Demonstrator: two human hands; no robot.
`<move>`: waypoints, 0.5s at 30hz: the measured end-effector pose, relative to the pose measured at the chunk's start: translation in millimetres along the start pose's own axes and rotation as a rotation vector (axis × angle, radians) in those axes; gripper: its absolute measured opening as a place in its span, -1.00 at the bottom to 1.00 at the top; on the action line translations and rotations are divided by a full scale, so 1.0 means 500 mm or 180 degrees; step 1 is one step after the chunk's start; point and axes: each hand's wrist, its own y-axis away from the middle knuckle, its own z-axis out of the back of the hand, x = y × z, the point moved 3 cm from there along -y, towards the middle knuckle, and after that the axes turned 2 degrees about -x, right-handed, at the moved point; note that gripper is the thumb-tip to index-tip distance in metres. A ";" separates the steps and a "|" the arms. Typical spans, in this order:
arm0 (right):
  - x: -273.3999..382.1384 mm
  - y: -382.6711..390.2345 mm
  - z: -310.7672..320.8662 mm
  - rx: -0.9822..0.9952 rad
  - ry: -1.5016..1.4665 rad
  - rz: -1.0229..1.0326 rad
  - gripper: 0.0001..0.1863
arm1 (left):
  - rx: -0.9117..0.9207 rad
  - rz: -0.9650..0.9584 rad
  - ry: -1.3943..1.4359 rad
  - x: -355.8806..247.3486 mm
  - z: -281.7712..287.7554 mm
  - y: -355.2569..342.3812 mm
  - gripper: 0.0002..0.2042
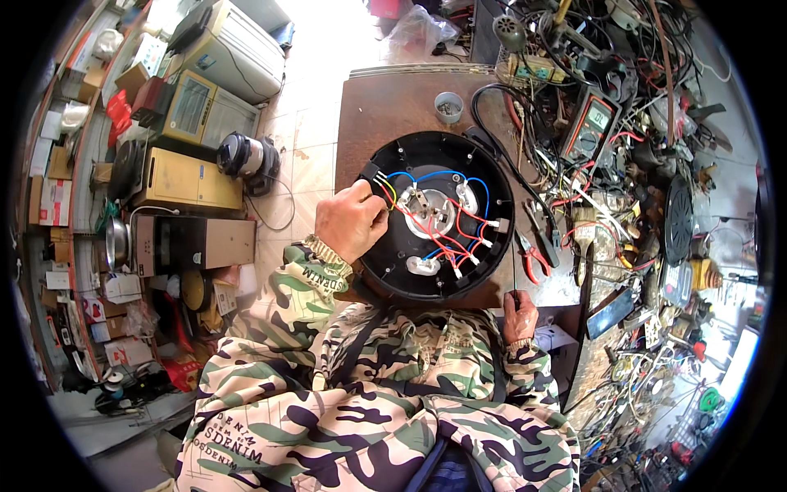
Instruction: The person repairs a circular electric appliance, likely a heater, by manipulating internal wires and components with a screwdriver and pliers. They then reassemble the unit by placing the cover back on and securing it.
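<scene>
Left hand (351,223) touches wires (443,234) inside black base (385,271).

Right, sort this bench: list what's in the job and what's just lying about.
In the job: round black appliance base, its coloured wires, left hand, right hand gripping a thin tool.
Lying about: multimeter, red-handled pliers, small grey cup, cable tangle.

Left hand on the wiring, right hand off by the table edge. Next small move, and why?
Probably bring the right hand up to the black round appliance base. It grips a thin dark tool at the table edge, away from the wires, while the left hand rests on them at the rim.
</scene>
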 end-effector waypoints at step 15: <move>-0.019 0.060 0.018 -0.0068 -0.0074 -0.0278 -0.78 | 0.0479 0.0521 0.1338 0.018 0.041 -0.038 -0.86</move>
